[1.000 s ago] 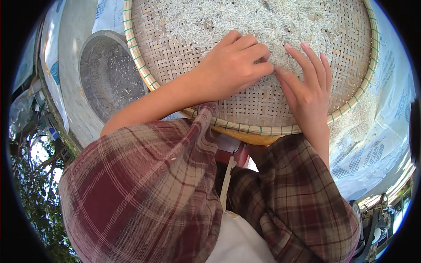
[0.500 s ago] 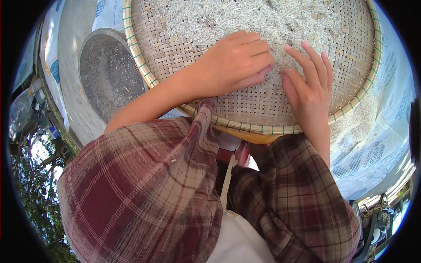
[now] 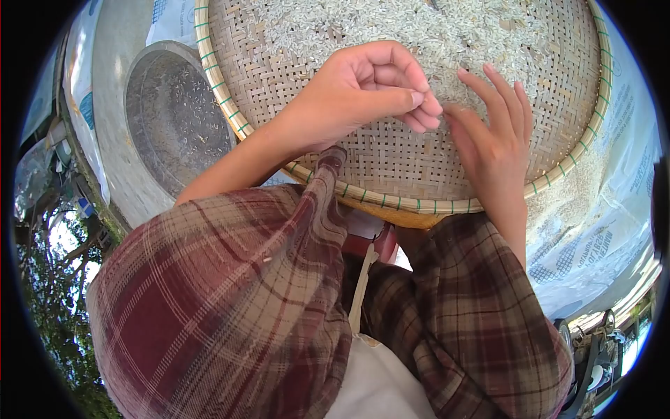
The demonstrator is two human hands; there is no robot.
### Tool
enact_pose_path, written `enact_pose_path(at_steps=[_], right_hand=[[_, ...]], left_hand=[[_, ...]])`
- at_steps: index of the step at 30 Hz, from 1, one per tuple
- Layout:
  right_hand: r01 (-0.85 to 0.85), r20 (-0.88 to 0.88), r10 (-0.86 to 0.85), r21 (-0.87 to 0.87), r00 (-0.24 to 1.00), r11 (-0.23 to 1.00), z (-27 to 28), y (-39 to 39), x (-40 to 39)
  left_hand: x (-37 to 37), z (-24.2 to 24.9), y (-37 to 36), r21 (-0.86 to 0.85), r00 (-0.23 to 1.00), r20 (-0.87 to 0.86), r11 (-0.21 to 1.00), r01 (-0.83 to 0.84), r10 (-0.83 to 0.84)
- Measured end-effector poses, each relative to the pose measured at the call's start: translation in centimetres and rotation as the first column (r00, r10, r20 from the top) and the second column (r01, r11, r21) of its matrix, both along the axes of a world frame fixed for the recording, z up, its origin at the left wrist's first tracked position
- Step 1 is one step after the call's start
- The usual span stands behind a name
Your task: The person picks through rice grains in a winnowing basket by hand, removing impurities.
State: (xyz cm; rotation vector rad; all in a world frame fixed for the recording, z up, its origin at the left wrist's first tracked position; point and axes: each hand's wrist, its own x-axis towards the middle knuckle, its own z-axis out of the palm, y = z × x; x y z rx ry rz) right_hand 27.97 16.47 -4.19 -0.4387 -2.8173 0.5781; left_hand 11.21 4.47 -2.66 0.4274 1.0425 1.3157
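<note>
My left hand (image 3: 370, 91) is raised over the near part of a round woven bamboo tray (image 3: 412, 167), palm partly turned up. Its thumb and fingertips are pinched together; whatever they hold, if anything, is too small to make out. To its right, my right hand (image 3: 494, 129) hovers low over the tray with fingers spread, close to the left fingertips. White rice grains (image 3: 391, 28) lie scattered across the tray's far half, thinning out toward me.
A grey stone-like basin (image 3: 178, 112) with a few grains in it stands left of the tray. Printed plastic sheeting (image 3: 593, 223) with loose grains lies to the right. Plaid sleeves (image 3: 209, 300) fill the lower view.
My left hand has rolled over, from back up to palm partly up, and its fingertips now pinch. My right hand has barely moved.
</note>
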Motion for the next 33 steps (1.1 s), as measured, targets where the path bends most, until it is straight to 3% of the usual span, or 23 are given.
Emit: enact_pose_path(at_steps=[3, 10, 12, 14, 15, 17, 21, 24, 25, 26, 27, 29, 33], right_hand=[[0.003, -0.006, -0.003, -0.012, 1.000, 1.000, 0.0, 0.0, 0.0], [0.022, -0.064, -0.026, -0.065, 0.998, 0.998, 0.1, 0.5, 0.2], [0.067, -0.148, -0.100, -0.211, 0.984, 0.975, 0.3, 0.7, 0.1], [0.081, -0.174, -0.129, -0.256, 0.976, 0.963, 0.2, 0.7, 0.2], [0.094, -0.199, -0.159, -0.300, 0.967, 0.949, 0.2, 0.7, 0.2], [0.087, -0.208, -0.160, -0.324, 0.965, 0.942, 0.4, 0.5, 0.1], [0.069, -0.214, -0.171, -0.416, 0.962, 0.907, 0.6, 0.1, -0.2], [0.075, -0.232, -0.193, -0.438, 0.953, 0.896, 0.2, 0.3, 0.0], [0.075, -0.231, -0.193, -0.438, 0.953, 0.896, 0.1, 0.4, 0.0], [0.093, -0.232, -0.216, -0.446, 0.949, 0.890, 0.1, 0.6, 0.1], [0.111, -0.232, -0.238, -0.455, 0.943, 0.883, 0.1, 0.7, 0.2], [0.122, -0.232, -0.243, -0.440, 0.942, 0.890, 0.0, 0.8, 0.3], [0.134, -0.219, -0.231, -0.384, 0.948, 0.913, 0.1, 0.6, 0.2]], left_hand=[[-0.2, -0.2, -0.3, -0.032, 0.999, 0.015, 0.999, -0.029, 0.029], [0.8, 0.0, -0.9, -0.132, 0.969, -0.192, 0.983, 0.131, -0.155], [1.1, -0.2, -0.9, -0.149, 0.961, -0.219, 0.979, 0.138, -0.169], [1.1, -0.7, -0.9, -0.171, 0.992, 0.126, 0.985, 0.025, -0.003], [1.1, -0.8, -0.9, -0.172, 0.992, 0.126, 0.985, 0.024, -0.002], [1.1, -1.2, -0.8, -0.247, 0.899, 0.418, 0.969, -0.025, 0.130], [1.2, -2.1, -0.8, -0.203, 0.802, 0.579, 0.979, -0.029, 0.144], [1.2, -1.7, -0.7, -0.161, 0.897, 0.438, 0.987, 0.012, 0.060], [1.6, -0.9, -0.8, -0.109, 0.970, -0.202, 0.988, 0.113, -0.133], [1.8, -0.2, -0.6, -0.129, 0.608, -0.757, 0.966, 0.223, -0.241], [1.9, -0.8, -0.5, -0.129, 0.609, -0.755, 0.966, 0.224, -0.242], [2.1, -2.1, -0.2, 0.252, 0.315, -0.934, 0.936, 0.246, 0.168], [2.0, -2.4, -0.3, 0.194, 0.233, -0.966, 0.902, 0.386, 0.108]])
